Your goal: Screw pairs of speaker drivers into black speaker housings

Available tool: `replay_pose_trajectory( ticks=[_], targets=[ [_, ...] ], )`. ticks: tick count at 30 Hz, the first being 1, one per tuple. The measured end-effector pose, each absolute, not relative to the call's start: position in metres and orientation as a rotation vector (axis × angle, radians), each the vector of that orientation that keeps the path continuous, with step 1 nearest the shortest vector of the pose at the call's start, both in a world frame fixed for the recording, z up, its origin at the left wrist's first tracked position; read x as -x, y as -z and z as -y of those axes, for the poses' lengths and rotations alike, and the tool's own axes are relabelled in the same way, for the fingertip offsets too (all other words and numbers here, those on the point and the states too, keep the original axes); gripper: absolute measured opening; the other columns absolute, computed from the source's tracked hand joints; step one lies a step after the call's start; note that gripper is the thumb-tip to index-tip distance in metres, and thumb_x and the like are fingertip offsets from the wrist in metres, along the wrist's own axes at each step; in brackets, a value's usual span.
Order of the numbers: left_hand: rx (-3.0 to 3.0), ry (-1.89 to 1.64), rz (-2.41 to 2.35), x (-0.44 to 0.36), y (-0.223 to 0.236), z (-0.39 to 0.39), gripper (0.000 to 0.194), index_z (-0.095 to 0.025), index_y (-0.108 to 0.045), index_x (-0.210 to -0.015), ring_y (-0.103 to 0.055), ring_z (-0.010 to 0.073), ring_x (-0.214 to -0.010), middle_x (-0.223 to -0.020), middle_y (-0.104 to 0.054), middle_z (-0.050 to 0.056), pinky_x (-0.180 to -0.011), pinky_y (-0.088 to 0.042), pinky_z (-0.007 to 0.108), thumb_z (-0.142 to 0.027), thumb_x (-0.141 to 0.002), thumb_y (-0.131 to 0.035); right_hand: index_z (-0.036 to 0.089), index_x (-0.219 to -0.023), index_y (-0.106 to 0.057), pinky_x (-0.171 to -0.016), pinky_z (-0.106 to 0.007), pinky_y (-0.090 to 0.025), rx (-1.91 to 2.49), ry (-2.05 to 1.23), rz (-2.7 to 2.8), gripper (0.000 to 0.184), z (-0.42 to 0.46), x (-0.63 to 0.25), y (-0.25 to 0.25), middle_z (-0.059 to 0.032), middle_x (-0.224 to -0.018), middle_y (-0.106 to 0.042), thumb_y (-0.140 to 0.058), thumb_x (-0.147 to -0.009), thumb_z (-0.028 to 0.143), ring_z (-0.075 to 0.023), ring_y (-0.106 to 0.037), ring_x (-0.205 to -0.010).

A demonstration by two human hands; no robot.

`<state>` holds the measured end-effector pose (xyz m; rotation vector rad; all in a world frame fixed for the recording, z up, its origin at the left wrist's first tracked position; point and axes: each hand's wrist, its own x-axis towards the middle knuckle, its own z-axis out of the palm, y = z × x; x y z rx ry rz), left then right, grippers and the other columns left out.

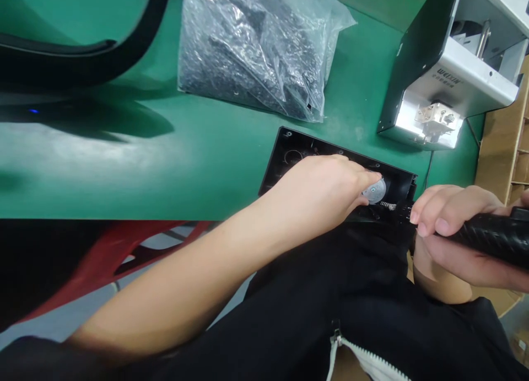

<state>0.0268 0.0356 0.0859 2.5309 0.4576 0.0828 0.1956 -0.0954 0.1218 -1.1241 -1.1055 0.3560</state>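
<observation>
A black plastic housing point(273, 166), with its open side up, lies at the green table's near edge. My left hand point(330, 185) reaches over it from the left, with thumb and fingertips closed about a round silver metal disc point(375, 191) at the housing's right part. In my right hand point(452, 210) is a black electric screwdriver point(496, 236), held level, its tip end pointing left. A small spring-like metal piece point(387, 205) shows between the screwdriver's nose and the disc. I cannot tell whether the bit touches a screw. My left hand hides the housing's middle.
A clear plastic bag point(256, 50) with dark contents lies behind the housing. At the back right stands a silver and black machine point(450, 78). A curved black stand point(136, 44) is at the far left. Cardboard boxes point(502, 133) line the right; a red chair point(95, 265) is below the table.
</observation>
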Motion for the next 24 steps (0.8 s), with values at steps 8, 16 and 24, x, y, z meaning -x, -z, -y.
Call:
replay_pose_trajectory(
  ticks=[8,16,24],
  targets=[
    [-2.523,-0.067,-0.465,-0.027,-0.084,-0.034,0.027,-0.027,-0.08,-0.127,-0.082,0.0268,-0.102,-0.121,-0.086,0.003,-0.078,-0.059,0.034,-0.03,-0.101,-0.078,0.035,-0.131,-0.069,-0.058,-0.046,-0.063,1.19,-0.547,1.157,0.029,0.113,-0.191,-0.132,0.0009,-0.074,-0.072,-0.059,-0.106,0.045,-0.0229,-0.07,-0.06],
    [-2.522,-0.07,-0.459,-0.028,-0.084,-0.032,0.028,-0.027,-0.081,-0.128,-0.082,0.0268,-0.101,-0.118,-0.086,0.003,-0.077,-0.058,0.034,-0.028,-0.1,-0.079,0.037,-0.128,-0.058,-0.076,-0.053,-0.073,1.233,-0.817,1.613,0.043,0.125,-0.2,-0.152,0.0024,-0.092,-0.08,-0.062,-0.095,0.012,-0.0226,-0.08,-0.076],
    [-2.512,-0.081,-0.457,-0.028,-0.083,-0.032,0.026,-0.027,-0.083,-0.126,-0.082,0.0257,-0.098,-0.117,-0.087,0.004,-0.076,-0.057,0.032,-0.025,-0.101,-0.076,0.037,-0.113,-0.062,-0.069,-0.047,-0.07,1.33,-0.661,1.531,0.043,0.125,-0.196,-0.146,0.0069,-0.083,-0.079,-0.072,-0.086,0.005,-0.0208,-0.077,-0.066]
  ],
)
